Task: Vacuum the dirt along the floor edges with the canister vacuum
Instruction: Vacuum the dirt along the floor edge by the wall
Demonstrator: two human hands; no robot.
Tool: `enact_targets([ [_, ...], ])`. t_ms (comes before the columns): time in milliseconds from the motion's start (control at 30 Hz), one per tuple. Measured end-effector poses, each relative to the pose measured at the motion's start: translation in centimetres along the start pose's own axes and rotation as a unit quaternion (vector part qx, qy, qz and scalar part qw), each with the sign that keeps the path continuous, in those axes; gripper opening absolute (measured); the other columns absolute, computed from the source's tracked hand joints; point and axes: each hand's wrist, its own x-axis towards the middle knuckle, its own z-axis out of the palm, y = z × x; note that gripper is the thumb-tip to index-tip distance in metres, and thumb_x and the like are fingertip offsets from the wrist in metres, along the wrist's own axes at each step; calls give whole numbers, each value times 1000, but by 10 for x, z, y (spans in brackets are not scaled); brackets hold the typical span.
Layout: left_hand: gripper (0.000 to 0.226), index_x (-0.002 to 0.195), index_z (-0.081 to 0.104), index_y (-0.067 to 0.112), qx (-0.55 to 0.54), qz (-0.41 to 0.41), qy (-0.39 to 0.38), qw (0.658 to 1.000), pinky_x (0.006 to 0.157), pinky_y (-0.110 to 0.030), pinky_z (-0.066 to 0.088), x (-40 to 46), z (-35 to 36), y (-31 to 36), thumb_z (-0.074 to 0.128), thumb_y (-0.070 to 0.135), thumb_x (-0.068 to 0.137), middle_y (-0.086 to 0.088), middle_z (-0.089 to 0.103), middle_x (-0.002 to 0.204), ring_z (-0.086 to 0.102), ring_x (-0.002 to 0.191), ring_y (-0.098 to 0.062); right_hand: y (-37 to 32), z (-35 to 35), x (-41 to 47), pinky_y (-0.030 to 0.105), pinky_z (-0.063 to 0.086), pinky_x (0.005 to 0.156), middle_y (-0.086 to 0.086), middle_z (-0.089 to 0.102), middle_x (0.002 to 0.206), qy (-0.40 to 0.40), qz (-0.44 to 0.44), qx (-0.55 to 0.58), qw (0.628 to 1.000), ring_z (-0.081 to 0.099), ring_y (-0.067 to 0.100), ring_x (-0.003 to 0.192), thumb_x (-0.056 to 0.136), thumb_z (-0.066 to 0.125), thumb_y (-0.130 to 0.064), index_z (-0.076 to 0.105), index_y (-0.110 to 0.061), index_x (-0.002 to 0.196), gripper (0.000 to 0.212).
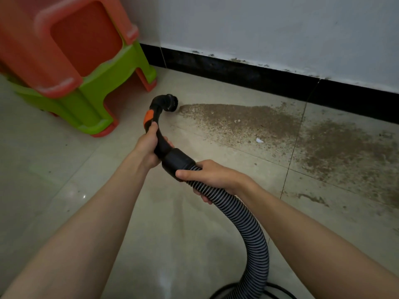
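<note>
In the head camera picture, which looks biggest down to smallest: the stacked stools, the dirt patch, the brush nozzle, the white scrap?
1. Dirt patch and stacked stools: similar, and the stools are cropped.
2. Brush nozzle.
3. White scrap.

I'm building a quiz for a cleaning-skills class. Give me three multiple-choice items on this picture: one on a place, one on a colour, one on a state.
1. Where is the brush nozzle?
A. at the left end of the dirt patch
B. under the stools
C. pressed against the wall

2. What colour is the button on the handle?
A. blue
B. orange
C. white

3. How is the hose held?
A. lying loose on the floor
B. gripped by the right hand just behind the black cuff
C. wrapped round a forearm

Key: 1 A, the bristles meet the dirt's left tip, away from the black skirting board. 2 B, an orange patch sits just above the left hand, which grips the handle. 3 B, the fingers curl round the ribbed hose.
</note>
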Motion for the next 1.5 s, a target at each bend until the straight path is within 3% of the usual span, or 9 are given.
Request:
enact_targets([
  [133, 42, 113, 47, 7, 33, -10, 17, 999, 48, -24, 49, 12, -8, -7, 53, 45, 95, -2, 49, 66, 49, 52, -14, 11, 9, 7, 26, 51, 44, -3, 62, 55, 28, -6, -29, 999, 61, 16, 44, 82, 69, -59, 57, -20, 98, 43],
  [200, 41, 116, 47, 7, 47, 0, 30, 998, 46, -24, 49, 17, -9, -10, 52, 43, 96, -2, 49, 65, 49, 50, -15, 14, 11, 8, 26, 52, 44, 1, 65, 66, 60, 0, -57, 997, 63, 15, 45, 81, 67, -63, 56, -21, 105, 49],
  [333, 42, 123, 45, 6, 85, 39, 53, 994, 47, -28, 47, 22, 1, -11, 49, 39, 98, -4, 50, 67, 50, 51, -16, 15, 14, 7, 33, 57, 56, 1, 64, 83, 144, -18, -239, 960, 66, 17, 58, 81, 56, -73, 52, -18, 113, 64],
  [433, 42, 124, 42, 6, 107, 45, 54, 992, 49, -31, 47, 21, 8, -9, 47, 39, 99, -4, 51, 68, 51, 52, -16, 17, 16, 6, 32, 51, 60, -2, 59, 86, 173, -24, -301, 938, 60, 15, 65, 81, 50, -78, 47, -20, 111, 66],
  [700, 39, 125, 42, 6, 157, 62, 65, 983, 51, -31, 47, 10, 24, -15, 44, 36, 101, -5, 50, 74, 51, 55, -17, 20, 11, -5, 33, 54, 64, -2, 58, 91, 168, -18, -282, 944, 59, 13, 68, 85, 47, -75, 43, -24, 111, 58],
  [933, 41, 128, 41, 6, 162, 64, 64, 983, 52, -32, 49, 10, 36, -18, 44, 36, 101, -6, 52, 75, 53, 55, -18, 23, 8, -9, 29, 39, 56, -8, 52, 82, 219, -2, -300, 928, 54, 12, 73, 85, 45, -75, 42, -26, 103, 53],
  [1100, 40, 127, 41, 7, 174, 66, 53, 981, 50, -31, 49, 8, 49, -26, 45, 35, 100, -6, 52, 73, 53, 56, -18, 30, 3, -21, 30, 42, 57, -6, 55, 83, 233, 7, -282, 931, 57, 13, 74, 83, 42, -79, 42, -26, 105, 58],
  [1267, 41, 129, 40, 6, 170, 67, 50, 982, 49, -31, 49, 5, 62, -32, 45, 35, 100, -7, 52, 77, 54, 57, -19, 33, -6, -32, 39, 55, 69, -4, 56, 83, 248, 16, -261, 933, 61, 18, 75, 82, 44, -78, 46, -26, 106, 57],
  [1500, 44, 132, 39, 5, 180, 73, 35, 980, 47, -30, 47, -1, 81, -44, 45, 34, 100, -8, 51, 86, 54, 59, -20, 41, -16, -44, 41, 58, 70, -4, 59, 82, 270, 17, -242, 932, 64, 19, 72, 81, 45, -78, 47, -27, 105, 57],
])
